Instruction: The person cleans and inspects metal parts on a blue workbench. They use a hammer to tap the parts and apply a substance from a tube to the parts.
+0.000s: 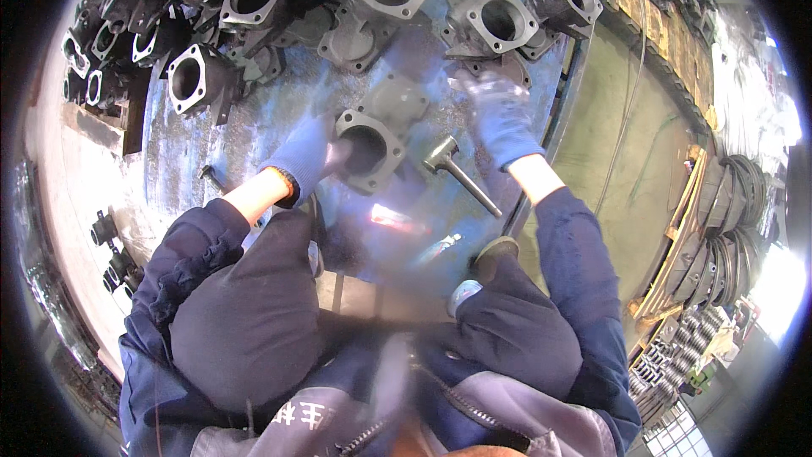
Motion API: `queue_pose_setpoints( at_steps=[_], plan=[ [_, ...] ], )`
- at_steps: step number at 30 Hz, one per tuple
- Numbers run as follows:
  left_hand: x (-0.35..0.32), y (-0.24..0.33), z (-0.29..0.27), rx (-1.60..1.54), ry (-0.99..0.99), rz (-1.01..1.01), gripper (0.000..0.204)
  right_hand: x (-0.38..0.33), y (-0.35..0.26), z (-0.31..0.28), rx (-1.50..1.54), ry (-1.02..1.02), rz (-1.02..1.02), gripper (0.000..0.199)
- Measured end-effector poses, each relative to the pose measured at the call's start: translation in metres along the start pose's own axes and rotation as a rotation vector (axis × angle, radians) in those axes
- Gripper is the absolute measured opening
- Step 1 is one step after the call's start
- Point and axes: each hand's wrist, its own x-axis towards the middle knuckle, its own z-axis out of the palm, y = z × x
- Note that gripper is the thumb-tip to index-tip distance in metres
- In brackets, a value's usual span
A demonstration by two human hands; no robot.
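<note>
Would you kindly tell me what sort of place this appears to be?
Probably a metalworking shop or foundry finishing area: dark flanged castings are piled on a worn blue worktable, a hammer lies among them, and more dark metal parts are stacked at the right.

Greenish floor (584, 135), bright glare (780, 288) at right

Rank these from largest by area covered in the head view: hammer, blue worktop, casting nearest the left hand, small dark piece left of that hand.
1. Blue worktop, even partly covered
2. Casting
3. Hammer, long but thin
4. Small dark piece
</note>
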Motion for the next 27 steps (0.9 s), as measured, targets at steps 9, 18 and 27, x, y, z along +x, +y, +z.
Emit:
queue_pose_setpoints(
  at_steps=[9,18,27],
  plan=[
    [-0.025,-0.022,0.002,-0.091,0.045,0.055,0.061,-0.025,0.015,0.008,0.787,-0.545,0.432,0.041],
    [0.009,-0.080,-0.035,0.479,0.116,0.252,0.038,-0.046,-0.109,0.063,-0.206,-0.834,-0.383,0.050],
    [0.039,-0.115,0.016,0.309,-0.006,0.275,0.019,-0.057,-0.102,0.073,0.233,-0.846,0.058,0.047]
  ],
)
